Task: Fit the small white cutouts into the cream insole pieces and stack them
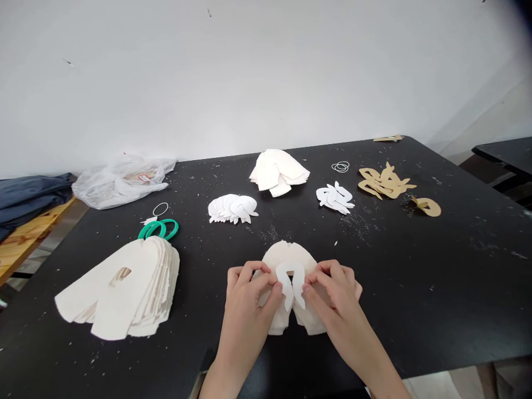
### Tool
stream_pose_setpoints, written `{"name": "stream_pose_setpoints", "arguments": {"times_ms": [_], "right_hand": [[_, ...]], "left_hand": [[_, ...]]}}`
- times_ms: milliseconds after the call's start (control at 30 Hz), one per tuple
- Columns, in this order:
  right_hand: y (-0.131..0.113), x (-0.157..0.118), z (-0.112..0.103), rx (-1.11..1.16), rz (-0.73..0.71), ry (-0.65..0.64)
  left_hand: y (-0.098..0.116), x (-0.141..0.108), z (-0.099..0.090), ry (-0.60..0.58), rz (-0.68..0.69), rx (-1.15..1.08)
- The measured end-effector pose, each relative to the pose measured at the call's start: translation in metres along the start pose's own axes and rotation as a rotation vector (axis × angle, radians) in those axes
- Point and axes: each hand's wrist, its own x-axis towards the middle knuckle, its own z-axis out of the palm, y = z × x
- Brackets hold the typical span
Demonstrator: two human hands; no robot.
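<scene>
White horseshoe strip (291,266) between left fingers (275,290) and right fingers (310,290), pinched at both sides, over cream piece (286,250)

Over the table's (449,310) near edge, two bare forearms (369,354) slant inward to the left hand (251,293) and right hand (336,288), backs up, fingers curled, thumbs pointing toward each other.

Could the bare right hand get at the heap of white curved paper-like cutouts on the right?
Probably yes: only flat black tabletop seems to separate the right hand from that heap, though the fingers touch a white horseshoe-shaped piece.
</scene>
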Motion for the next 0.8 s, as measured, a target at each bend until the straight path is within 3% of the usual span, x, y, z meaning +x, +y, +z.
{"name": "stream_pose_setpoints", "arguments": {"times_ms": [133,367,800], "right_hand": [[-0.003,-0.001,0.006,0.002,0.02,0.056],[0.002,-0.002,0.005,-0.045,0.001,0.031],[0.013,0.001,0.0,-0.002,0.028,-0.11]], "left_hand": [[0.0,0.0,0.0,-0.002,0.008,0.009],[0.001,-0.002,0.0,-0.035,-0.005,-0.035],[0.002,-0.004,0.004,-0.05,-0.021,0.032]]}}
